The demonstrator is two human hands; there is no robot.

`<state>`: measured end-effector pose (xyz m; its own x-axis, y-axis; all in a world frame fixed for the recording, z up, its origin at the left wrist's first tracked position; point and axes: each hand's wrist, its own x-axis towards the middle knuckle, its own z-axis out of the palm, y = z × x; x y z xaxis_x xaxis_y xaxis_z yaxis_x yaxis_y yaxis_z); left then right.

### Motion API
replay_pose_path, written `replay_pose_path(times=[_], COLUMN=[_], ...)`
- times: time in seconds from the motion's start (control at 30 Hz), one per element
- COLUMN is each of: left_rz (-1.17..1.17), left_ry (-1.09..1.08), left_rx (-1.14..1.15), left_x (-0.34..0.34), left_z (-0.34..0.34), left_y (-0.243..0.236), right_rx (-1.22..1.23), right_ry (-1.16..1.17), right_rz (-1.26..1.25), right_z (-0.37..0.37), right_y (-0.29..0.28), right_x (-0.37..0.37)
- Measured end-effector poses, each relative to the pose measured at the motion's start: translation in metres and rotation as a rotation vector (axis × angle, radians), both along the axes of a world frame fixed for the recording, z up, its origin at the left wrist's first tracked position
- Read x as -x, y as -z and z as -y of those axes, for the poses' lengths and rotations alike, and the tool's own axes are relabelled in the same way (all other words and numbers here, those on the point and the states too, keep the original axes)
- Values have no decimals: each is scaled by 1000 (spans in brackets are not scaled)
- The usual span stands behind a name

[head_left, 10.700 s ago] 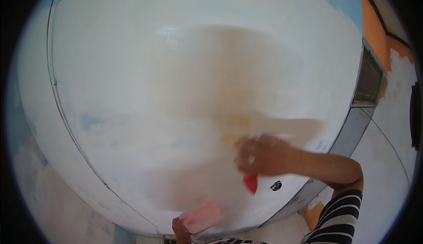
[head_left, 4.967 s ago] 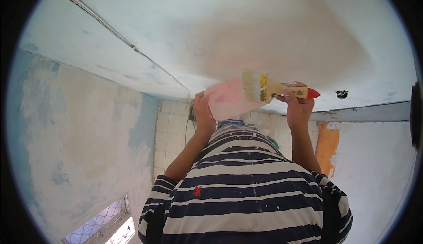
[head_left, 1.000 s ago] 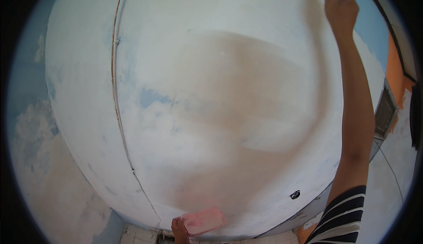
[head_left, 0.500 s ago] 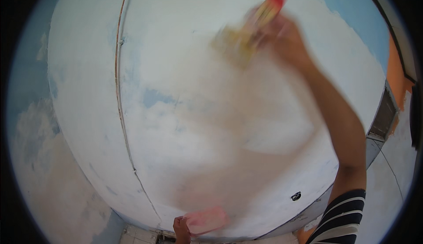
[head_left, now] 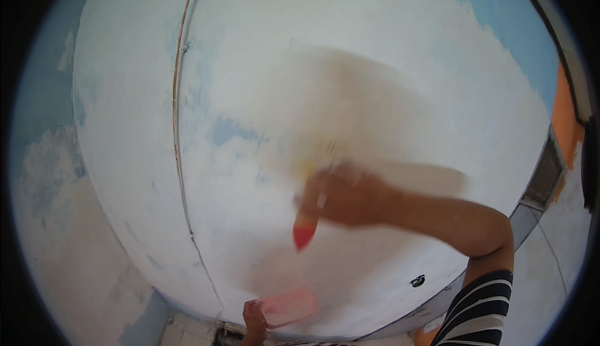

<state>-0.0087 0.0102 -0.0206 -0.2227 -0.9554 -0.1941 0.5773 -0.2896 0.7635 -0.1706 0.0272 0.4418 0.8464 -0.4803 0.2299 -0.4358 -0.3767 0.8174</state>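
My right hand [head_left: 340, 196], blurred by motion, grips a paintbrush at the middle of the wall [head_left: 375, 21]; its red-tipped handle [head_left: 305, 233] points downward, while the bristles are a faint yellowish smear above my fingers, so contact with the wall is unclear. Low in the view, my left hand [head_left: 253, 315] holds a pink, shallow plastic container [head_left: 287, 305] by its left end. The wall is mostly white, with light blue patches showing through and a soft shadow around the brush.
A thin cable [head_left: 177, 108] runs vertically on the left of the wall. A dark round fitting [head_left: 417, 280] sits low at right. Orange paint [head_left: 569, 115] and a grey-framed panel [head_left: 540, 171] edge the right side. Tiled floor [head_left: 184, 330] shows at the bottom.
My right hand has swept from the top right down and leftward to mid-wall, the brush handle swinging from upward to downward. My left hand stays low with the pink container.
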Motion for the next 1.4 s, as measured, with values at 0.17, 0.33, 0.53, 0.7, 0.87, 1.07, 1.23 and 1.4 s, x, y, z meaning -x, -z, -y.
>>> replay_pose_path(times=[0.17, 0.33, 0.53, 0.7, 0.87, 1.07, 1.23, 1.4], left_rz=[33, 100, 121, 165, 151, 172, 89, 17], left_ry=[8, 4, -10, -9, 50, 49, -11, -13], left_rx=[-41, -16, 59, -43, 10, 56, -30, -5], left_x=[-5, -5, 4, -9, 10, 0, -14, -14], left_z=[-1, 1, -2, -5, -5, -5, -4, 1], left_y=[20, 33, 35, 11, 1, 9, 0, -8], right_rx=[-283, 429, 1327, 456, -337, -221, 749, 764], right_ry=[85, -122, 83, 212, 115, -409, -609, -93], right_rz=[590, 1068, 549, -278, -8, 1353, 1282, 771], right_z=[13, -24, -61, 7, -19, -12, -62, -47], right_y=[-22, -272, -278, -22, 70, -136, -283, -205], right_x=[25, 112, 126, 51, 18, 87, 90, 73])
